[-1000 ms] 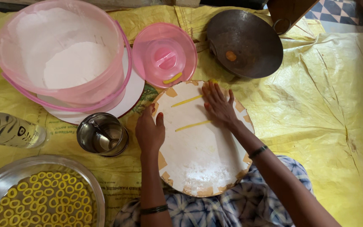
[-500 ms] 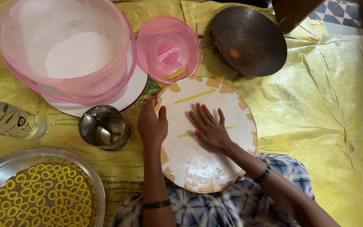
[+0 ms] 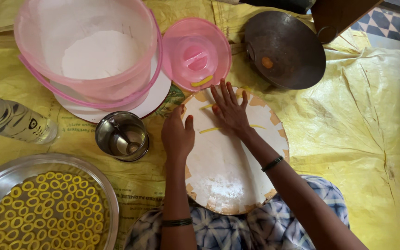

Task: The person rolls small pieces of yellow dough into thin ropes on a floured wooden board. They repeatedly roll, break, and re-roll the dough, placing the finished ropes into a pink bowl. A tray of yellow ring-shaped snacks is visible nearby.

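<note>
Right hand [image 3: 230, 111] flat, fingers spread, palm pressing a thin yellow dough strip [image 3: 209, 130] on the floured round board [image 3: 228, 180]; nothing clamped. Left hand [image 3: 178, 135] rests open on the board's rim at 9 o'clock, gripping nothing. A second dough strip [image 3: 205, 106] lies just beside the right fingertips. Around the board: steel cup [image 3: 121, 136] at 9 o'clock, pink flour bucket [image 3: 89, 51] at 10, pink lid [image 3: 196, 53] at 12, dark pan [image 3: 285, 49] at 1, tray of dough rings [image 3: 42, 208] at 8.
</note>
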